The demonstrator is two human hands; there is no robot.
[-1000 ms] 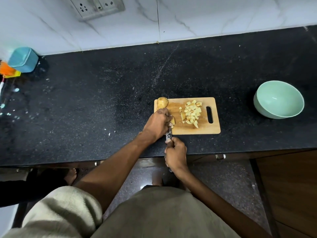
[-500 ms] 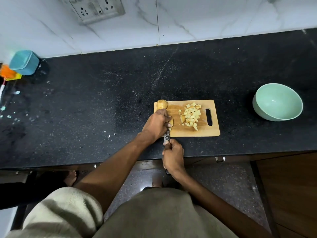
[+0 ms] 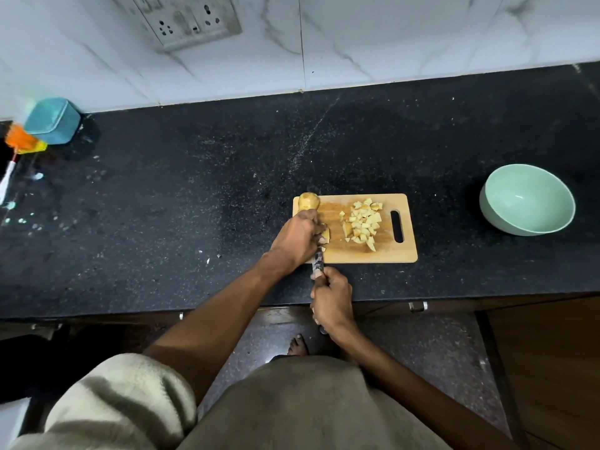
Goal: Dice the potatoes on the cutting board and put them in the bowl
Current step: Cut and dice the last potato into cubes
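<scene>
A wooden cutting board (image 3: 383, 254) lies on the black counter. A pile of diced potato (image 3: 363, 224) sits on its right half, beside the handle slot. A whole potato (image 3: 308, 201) rests at the board's far left corner. My left hand (image 3: 300, 237) presses down on a potato piece (image 3: 325, 234), mostly hidden under the fingers. My right hand (image 3: 331, 298) grips the knife (image 3: 318, 263) by its handle, and the blade runs under the left hand's fingers. The pale green bowl (image 3: 527, 201) stands far to the right with nothing in it.
A teal container (image 3: 52, 120) and an orange-yellow object (image 3: 24, 141) stand at the far left by the wall. A socket plate (image 3: 188, 21) is on the marble wall. The counter's front edge runs just below the board. A bare foot (image 3: 297, 345) shows on the floor.
The view has shifted slightly. Both hands stay at the board's left end, with the knife still against the held potato piece.
</scene>
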